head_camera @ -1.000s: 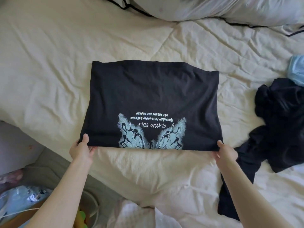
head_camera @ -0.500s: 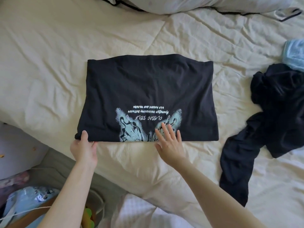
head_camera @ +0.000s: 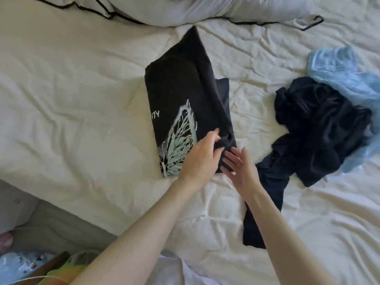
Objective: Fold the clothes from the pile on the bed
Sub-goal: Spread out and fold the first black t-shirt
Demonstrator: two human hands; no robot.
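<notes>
Hands: left grips soft black shirt; right flat.

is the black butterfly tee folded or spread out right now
Folded. The black butterfly tee lies as a narrow panel showing only half its butterfly print, and the left hand grips its near right corner.

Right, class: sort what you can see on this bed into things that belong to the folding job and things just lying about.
Part of the job:
black butterfly T-shirt
left hand
right hand
crumpled dark garment
light blue garment

Just lying about:
pillow
cream bedsheet
</notes>
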